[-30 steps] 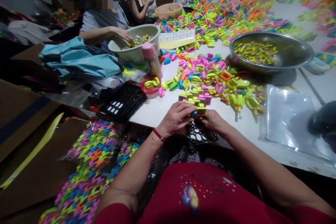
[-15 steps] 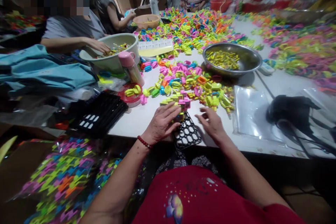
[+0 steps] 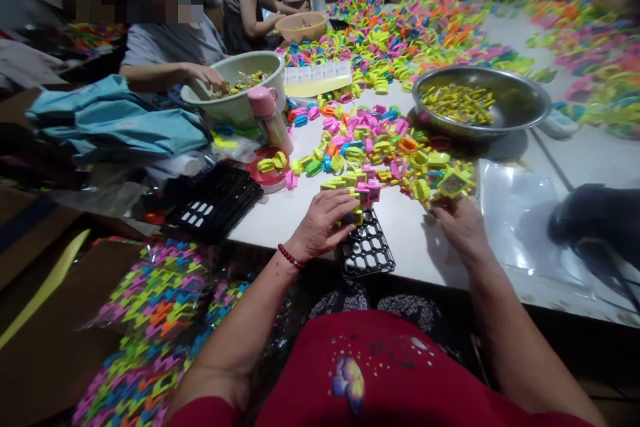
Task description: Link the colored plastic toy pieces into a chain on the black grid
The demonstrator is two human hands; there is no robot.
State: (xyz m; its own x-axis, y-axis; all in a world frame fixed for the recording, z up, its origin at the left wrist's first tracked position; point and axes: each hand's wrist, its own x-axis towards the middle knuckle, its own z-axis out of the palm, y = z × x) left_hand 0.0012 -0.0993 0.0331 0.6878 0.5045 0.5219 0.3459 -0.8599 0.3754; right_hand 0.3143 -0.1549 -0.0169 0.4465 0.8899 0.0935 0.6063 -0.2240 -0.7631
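My left hand (image 3: 325,221), a red bead bracelet at its wrist, is closed around a yellow toy watch (image 3: 356,217) with a dark square face at the far part of a black grid tray (image 3: 369,250). Yellow and pink toy watches (image 3: 370,193) stand in rows on the tray just beyond my fingers, while its near cells show bare. To the right, my right hand (image 3: 461,223) pinches a yellow toy watch (image 3: 454,183) with a square face, raised at the edge of the loose pile (image 3: 393,140). My fingertips partly hide its lower end.
A steel bowl (image 3: 520,113) of small yellow wrapped pieces stands behind the pile. Left are a pink-capped bottle (image 3: 270,121), a red lid (image 3: 263,180), stacked black trays (image 3: 220,203) and a green basin (image 3: 235,103) with a co-worker's hand (image 3: 205,77) in it. Clear bags (image 3: 520,213) lie right.
My right hand has moved right, away from the tray, and now holds a yellow toy watch. My left hand stays at the tray. The camera view has shifted.
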